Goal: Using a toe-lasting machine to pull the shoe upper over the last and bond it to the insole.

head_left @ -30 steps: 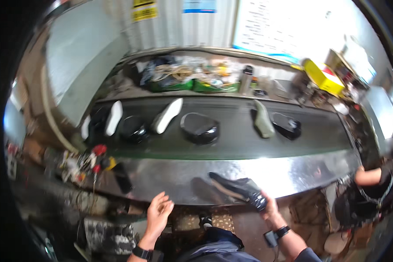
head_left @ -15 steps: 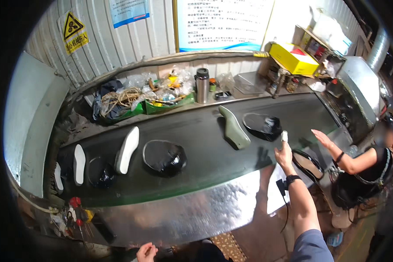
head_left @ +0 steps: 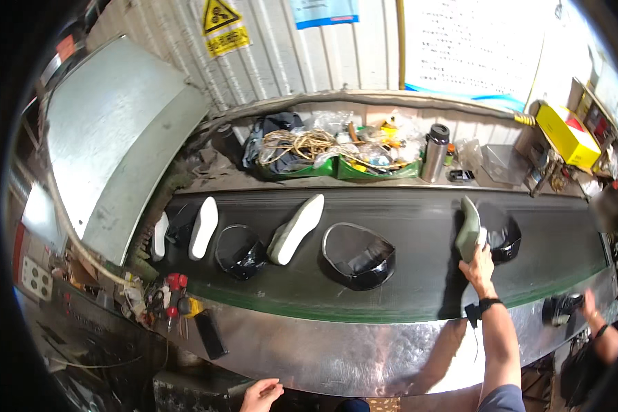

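My right hand, with a white covering on one finger and a black band at the wrist, grips the near end of a grey-green shoe sole. The sole stands tilted over the dark conveyor belt. Just right of it is a glossy black shoe upper, partly behind my fingers. My left hand hovers low at the ledge's front edge, fingers loosely bent and nothing visible in them. Further left on the belt are another black upper, a white sole, a smaller upper and a second white sole.
A shiny metal ledge borders the belt, with a phone-like black slab and tools at its left. Behind stand a steel flask and green-edged bags of scraps. At right, a co-worker's hand is beside a black shoe.
My right hand has closed on the grey-green sole, which lay on the belt before, and tilted it up. The view has swung left. The co-worker's hand has lowered toward the black shoe.
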### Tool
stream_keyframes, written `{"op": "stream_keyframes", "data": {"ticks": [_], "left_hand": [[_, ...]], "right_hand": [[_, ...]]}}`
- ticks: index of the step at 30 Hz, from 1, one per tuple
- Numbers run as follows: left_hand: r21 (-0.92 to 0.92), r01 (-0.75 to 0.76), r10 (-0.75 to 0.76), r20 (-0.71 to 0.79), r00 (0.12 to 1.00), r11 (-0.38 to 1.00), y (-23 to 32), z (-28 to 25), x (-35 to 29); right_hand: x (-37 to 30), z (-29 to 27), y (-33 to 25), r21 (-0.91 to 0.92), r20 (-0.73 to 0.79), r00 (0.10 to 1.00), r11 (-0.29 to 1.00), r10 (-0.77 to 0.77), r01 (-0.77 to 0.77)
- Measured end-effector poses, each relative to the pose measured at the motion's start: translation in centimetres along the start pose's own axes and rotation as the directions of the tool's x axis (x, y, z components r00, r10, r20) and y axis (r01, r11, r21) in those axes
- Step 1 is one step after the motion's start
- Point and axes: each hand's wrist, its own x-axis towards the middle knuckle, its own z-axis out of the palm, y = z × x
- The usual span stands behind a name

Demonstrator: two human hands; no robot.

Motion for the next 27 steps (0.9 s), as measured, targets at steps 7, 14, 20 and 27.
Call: {"op": "stream_keyframes", "data": {"ticks": [7, 14, 20, 27], "left_hand": [[-0.040, 0.031, -0.020, 0.247, 0.969, 0.999, 2.8, 5.3, 3.1], [-0.533, 0.681, -0.052, 0.768, 0.639, 0.501, 6.0, 16.7, 5.8], [-0.610, 0.424, 0.044, 0.602, 0.797, 0.669, 7.1, 10.8, 4.8], [-0.369, 0.181, -0.113, 0.200, 0.973, 0.912, 5.2, 12.6, 4.4]], "right_hand": [[-13.3, -9.1, -7.8, -0.013, 0.256, 0.966, 0.999, -0.038, 0.043], [-32.3, -14.7, -19.5, 0.334, 0.230, 0.973, 0.939, 0.003, -0.081], [-33.5, -17.7, -11.6, 0.779, 0.543, 0.749, 0.105, 0.380, -0.618], [-36.3, -15.2, -9.3, 0.523, 0.166, 0.971, 0.819, 0.174, -0.236]]}}
